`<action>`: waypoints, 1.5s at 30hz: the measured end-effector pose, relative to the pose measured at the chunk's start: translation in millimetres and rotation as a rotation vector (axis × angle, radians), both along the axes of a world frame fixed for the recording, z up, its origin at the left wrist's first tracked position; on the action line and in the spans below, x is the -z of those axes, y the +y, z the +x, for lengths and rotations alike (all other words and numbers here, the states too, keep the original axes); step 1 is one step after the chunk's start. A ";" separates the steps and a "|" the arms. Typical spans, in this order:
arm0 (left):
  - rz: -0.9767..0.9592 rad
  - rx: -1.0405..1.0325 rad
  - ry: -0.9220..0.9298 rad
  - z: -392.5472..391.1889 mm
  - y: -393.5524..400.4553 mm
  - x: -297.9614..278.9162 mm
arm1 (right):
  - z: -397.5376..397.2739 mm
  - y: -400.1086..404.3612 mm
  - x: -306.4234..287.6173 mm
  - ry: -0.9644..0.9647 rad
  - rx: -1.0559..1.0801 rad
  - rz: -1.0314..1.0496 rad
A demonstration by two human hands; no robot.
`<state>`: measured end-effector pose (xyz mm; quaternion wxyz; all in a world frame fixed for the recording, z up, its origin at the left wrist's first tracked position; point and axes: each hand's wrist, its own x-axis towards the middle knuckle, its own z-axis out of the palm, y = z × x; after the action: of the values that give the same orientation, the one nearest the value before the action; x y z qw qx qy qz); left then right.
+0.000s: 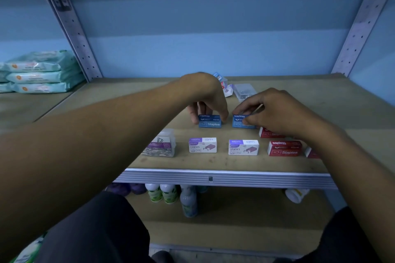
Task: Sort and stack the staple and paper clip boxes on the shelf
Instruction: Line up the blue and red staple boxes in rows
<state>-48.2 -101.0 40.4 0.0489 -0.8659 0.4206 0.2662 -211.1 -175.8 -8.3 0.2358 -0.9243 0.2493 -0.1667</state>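
Two blue staple boxes stand on the wooden shelf (277, 164). My left hand (206, 97) pinches the left blue box (210, 121) from above. My right hand (275, 111) grips the right blue box (240, 121), partly covering it. In the front row lie a clear paper clip box (159, 145), two white and purple staple boxes (202, 145) (243, 147) and a red staple box (284, 148). Another red box (269, 133) sits partly hidden under my right wrist. A further red box (312, 152) peeks out beside my right forearm.
Behind my hands lie a clear plastic box (244, 90) and small packets (223, 83). Wet wipe packs (40, 72) are stacked on the neighbouring shelf at left. Bottles (168, 193) stand on the lower shelf. Metal uprights (70, 23) flank the bay.
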 end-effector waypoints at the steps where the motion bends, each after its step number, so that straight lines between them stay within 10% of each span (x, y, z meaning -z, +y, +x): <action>1: -0.005 0.006 -0.009 -0.9 0.4 1.0 | -0.7 -0.2 0.0 0.001 -0.002 0.001; 27: -0.215 0.376 -0.185 10.0 30.3 -3.6 | -3.6 -6.7 -2.3 -0.023 0.045 -0.056; 45: -0.754 0.556 -0.170 -67.3 -24.2 -12.6 | -109.6 -38.6 -23.3 -0.153 0.236 -0.091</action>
<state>-115.5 -125.2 53.1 -0.1652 -0.6966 0.6981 0.0001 -320.7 -214.4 14.9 0.1909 -0.8830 0.3298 -0.2742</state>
